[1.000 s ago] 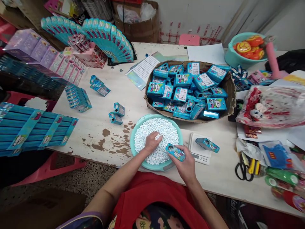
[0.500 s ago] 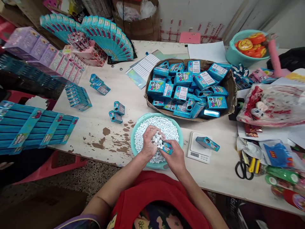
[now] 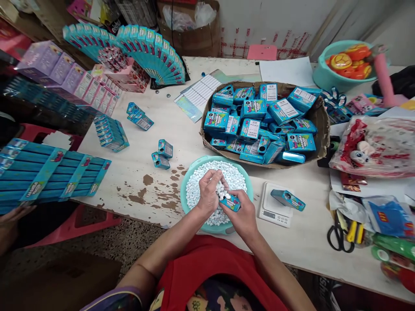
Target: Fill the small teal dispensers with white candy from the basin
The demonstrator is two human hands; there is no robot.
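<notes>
A turquoise basin (image 3: 184, 203) full of small white candies (image 3: 197, 172) stands at the table's front edge. Over it my left hand (image 3: 209, 190) is cupped around a heap of the candies, fingers curled. My right hand (image 3: 243, 211) grips a small blue candy box (image 3: 231, 203) close against the left palm. Candies lie at the end of the box nearest my left hand; its opening is hidden. On the white kitchen scale (image 3: 275, 216), right of my right hand, rests another blue box (image 3: 288, 199), tilted.
A cardboard carton (image 3: 320, 149) piled with blue boxes stands behind the basin. Several blue boxes (image 3: 110, 133) stand at the left, near long blue packs (image 3: 48, 172). Black scissors (image 3: 339, 237) lie at the right. Another person's hand (image 3: 16, 216) shows at the far left.
The whole view has shifted slightly, so things appear further right. The heap in my left hand looks smaller. Both hands remain over the basin, and another person's hand shows more at the left.
</notes>
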